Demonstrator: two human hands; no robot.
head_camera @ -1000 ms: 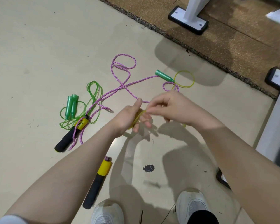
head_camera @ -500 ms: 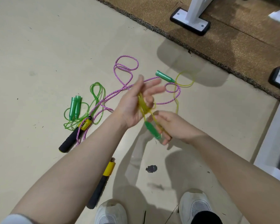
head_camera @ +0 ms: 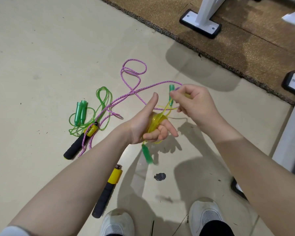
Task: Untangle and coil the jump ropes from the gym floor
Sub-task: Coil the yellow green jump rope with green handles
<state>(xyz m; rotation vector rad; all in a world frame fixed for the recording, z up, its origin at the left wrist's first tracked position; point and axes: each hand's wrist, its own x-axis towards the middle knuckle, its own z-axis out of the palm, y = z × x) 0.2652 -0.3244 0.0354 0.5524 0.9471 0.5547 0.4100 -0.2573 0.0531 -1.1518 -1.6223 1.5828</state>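
A yellow jump rope [head_camera: 155, 122] is wound in loops round my left hand [head_camera: 148, 126], whose fingers curl over the coil while the thumb points up. One green handle [head_camera: 147, 154] dangles below that hand. My right hand [head_camera: 195, 103] pinches the rope's free end beside the other green handle [head_camera: 171, 95], which is lifted off the floor. A pink rope [head_camera: 134, 90] snakes across the floor behind my hands; its black and yellow handles [head_camera: 80, 143] [head_camera: 107, 189] lie at the left and near my feet. A green rope [head_camera: 100, 103] with green handles [head_camera: 80, 112] lies left, crossed with the pink one.
A brown rubber mat [head_camera: 228, 36] covers the far right floor, carrying a white frame foot [head_camera: 201, 23]. More white equipment [head_camera: 289, 130] stands along the right edge. My white shoes [head_camera: 160, 222] are at the bottom. A dark spot [head_camera: 160, 176] marks the beige floor.
My right hand rose from below the left hand to the upper right, lifting the second green handle off the floor. My left fingers curled over the yellow coil.
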